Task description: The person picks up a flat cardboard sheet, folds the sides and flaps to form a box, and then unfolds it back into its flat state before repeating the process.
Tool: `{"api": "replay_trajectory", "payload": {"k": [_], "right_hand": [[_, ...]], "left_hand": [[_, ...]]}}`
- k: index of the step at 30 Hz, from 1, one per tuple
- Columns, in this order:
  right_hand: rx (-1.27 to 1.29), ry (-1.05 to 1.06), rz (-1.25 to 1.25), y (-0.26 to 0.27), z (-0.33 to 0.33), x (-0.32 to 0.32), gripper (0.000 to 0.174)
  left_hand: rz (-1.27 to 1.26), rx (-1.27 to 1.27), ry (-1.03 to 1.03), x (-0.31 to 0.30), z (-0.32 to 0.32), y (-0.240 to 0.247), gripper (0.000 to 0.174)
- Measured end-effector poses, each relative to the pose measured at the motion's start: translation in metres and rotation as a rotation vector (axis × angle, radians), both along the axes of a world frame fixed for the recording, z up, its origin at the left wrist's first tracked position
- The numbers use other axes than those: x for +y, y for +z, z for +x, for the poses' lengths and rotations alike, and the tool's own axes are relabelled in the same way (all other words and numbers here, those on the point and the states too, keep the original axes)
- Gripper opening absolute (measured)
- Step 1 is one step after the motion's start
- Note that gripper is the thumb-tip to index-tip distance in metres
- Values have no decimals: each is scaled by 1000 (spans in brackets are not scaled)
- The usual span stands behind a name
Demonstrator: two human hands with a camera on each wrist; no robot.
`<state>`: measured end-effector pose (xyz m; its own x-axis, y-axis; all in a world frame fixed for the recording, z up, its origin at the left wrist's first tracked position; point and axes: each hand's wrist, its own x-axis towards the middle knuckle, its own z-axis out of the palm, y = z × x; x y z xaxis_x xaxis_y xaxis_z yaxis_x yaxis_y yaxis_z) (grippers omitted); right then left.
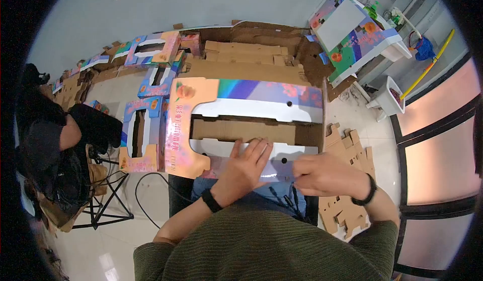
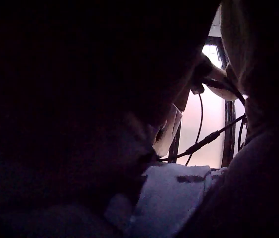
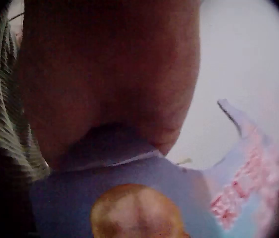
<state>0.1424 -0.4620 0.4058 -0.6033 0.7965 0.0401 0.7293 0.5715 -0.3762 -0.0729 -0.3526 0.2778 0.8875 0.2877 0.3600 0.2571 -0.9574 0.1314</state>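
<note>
A printed cardboard carton (image 1: 193,82) with peach-coloured, purple and pink flower patterns lies before me, with a long opening on top. White inner flaps (image 1: 251,109) line that opening, and brown cardboard shows inside. My left hand (image 1: 241,172) rests on the near side, its fingers extended over the near white flap. At the near right corner, my right hand (image 1: 319,175) has curled fingers and grips the carton's purple edge. In the right wrist view that hand (image 3: 114,84) covers part of the folded purple cardboard (image 3: 60,198). The left wrist view is mostly dark.
Similar printed cartons (image 1: 143,135) stand to the left. A large brown cardboard box (image 1: 241,69) is behind, and flat cardboard pieces (image 1: 347,215) lie on the floor at right. A seated person (image 1: 50,145) is at left, near a black folding stand (image 1: 108,200).
</note>
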Motion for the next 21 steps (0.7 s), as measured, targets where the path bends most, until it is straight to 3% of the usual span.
{"api": "replay_trajectory", "payload": {"k": [6, 9, 13, 16, 19, 21], "right_hand": [[-39, -324, 59, 39, 35, -54, 29], [12, -653, 266, 29, 54, -91, 28], [174, -1065, 441, -36, 101, -130, 35], [61, -1244, 311, -117, 127, -150, 41], [385, -1383, 207, -160, 109, -137, 39], [85, -1388, 383, -153, 118, -133, 40]], "left_hand": [[2, -52, 5, -3, 2, 9, 100], [14, -74, 13, -5, 3, 9, 100], [1, -62, 1, -3, 5, 10, 99], [31, 0, 1, -4, 4, 10, 98], [61, -28, -6, -4, 4, 9, 97], [40, -40, -9, -5, 7, 9, 96]]}}
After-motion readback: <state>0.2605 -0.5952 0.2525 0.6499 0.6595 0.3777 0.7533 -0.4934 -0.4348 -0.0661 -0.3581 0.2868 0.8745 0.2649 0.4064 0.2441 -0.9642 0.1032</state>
